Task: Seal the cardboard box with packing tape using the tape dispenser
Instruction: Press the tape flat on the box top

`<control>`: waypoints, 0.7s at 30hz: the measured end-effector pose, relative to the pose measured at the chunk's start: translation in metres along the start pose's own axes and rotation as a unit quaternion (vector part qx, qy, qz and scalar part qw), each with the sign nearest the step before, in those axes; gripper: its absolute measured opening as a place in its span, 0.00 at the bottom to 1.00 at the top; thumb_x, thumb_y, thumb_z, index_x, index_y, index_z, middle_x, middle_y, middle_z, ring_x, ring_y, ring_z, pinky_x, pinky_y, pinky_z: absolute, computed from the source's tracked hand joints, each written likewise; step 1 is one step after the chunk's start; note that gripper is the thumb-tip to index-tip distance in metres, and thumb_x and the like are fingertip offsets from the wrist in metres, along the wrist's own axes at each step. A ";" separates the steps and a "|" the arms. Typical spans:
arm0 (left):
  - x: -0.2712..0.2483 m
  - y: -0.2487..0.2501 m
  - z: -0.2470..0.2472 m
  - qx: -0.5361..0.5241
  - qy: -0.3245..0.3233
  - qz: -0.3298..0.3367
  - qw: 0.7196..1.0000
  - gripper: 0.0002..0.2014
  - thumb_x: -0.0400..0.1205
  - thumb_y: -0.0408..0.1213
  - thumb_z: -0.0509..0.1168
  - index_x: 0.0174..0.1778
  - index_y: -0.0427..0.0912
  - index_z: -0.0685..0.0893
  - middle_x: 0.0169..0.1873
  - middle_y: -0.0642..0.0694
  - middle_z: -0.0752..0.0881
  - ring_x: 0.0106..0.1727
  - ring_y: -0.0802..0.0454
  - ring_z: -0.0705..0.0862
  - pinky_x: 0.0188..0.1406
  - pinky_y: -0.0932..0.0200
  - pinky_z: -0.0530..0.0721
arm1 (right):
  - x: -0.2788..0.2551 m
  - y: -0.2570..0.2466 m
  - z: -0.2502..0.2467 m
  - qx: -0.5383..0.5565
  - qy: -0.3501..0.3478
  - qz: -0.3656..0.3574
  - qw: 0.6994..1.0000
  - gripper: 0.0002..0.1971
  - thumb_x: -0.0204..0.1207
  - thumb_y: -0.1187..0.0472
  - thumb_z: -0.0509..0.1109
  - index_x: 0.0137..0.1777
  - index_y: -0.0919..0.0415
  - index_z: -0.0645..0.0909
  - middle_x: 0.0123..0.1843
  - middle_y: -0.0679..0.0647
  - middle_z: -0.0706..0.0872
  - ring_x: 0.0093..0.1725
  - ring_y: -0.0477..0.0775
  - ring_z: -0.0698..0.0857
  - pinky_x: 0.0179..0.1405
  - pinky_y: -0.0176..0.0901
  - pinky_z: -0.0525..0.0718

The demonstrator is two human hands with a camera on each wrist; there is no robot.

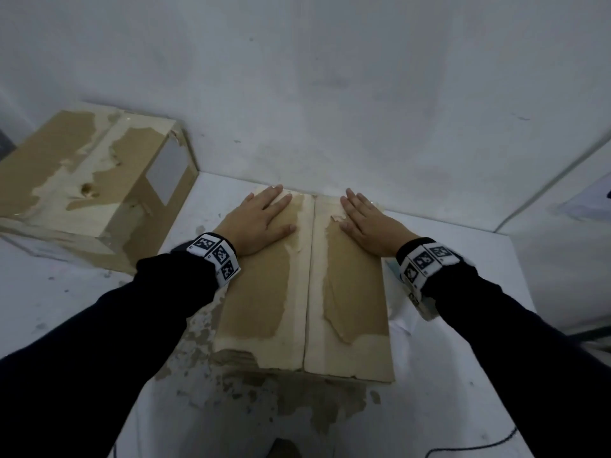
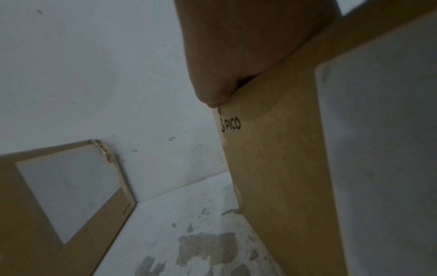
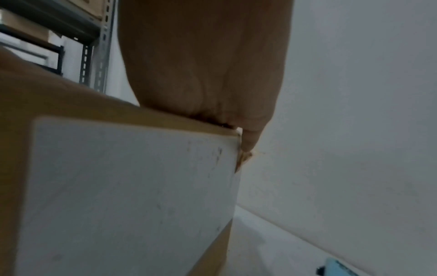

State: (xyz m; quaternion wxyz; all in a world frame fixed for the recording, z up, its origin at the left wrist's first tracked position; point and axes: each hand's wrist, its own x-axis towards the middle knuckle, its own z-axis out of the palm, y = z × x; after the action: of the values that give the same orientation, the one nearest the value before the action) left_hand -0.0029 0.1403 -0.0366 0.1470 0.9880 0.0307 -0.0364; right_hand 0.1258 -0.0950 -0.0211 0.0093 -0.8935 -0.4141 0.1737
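Observation:
A brown cardboard box (image 1: 304,292) stands in the middle of the white table, its two top flaps closed with a seam running away from me. The surface is torn pale where old tape came off. My left hand (image 1: 261,216) lies flat on the left flap near the far edge, fingers spread. My right hand (image 1: 367,223) lies flat on the right flap, likewise spread. In the left wrist view the palm (image 2: 236,56) presses the box's top edge above a side (image 2: 272,168) printed PICO. In the right wrist view the palm (image 3: 205,65) rests on the box's top above a white label (image 3: 130,186). A light blue object (image 1: 396,276), perhaps the tape dispenser, peeks out under my right wrist.
A second, larger cardboard box (image 1: 89,190) with torn top and a white label stands at the back left of the table (image 1: 82,309). A white wall (image 1: 330,94) rises just behind the box. Metal shelving (image 3: 94,46) shows in the right wrist view. A black cable (image 1: 479,444) lies at the front right.

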 end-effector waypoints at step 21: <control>-0.080 0.019 -0.001 -0.204 -0.092 -0.138 0.965 0.38 0.82 0.60 0.50 0.81 0.53 0.35 0.78 0.40 0.65 0.69 0.42 0.75 0.61 0.57 0.73 | -0.040 -0.024 0.010 0.281 0.030 0.172 0.944 0.40 0.84 0.44 0.55 0.84 0.54 0.32 0.76 0.69 0.73 0.70 0.69 0.77 0.70 0.52 0.72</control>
State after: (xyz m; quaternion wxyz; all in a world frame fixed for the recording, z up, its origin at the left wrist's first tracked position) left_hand -0.0814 0.1184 -0.0235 0.3416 0.9155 0.1601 -0.1396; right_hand 0.0813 -0.1099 -0.0141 0.2420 -0.9171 -0.1879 0.2552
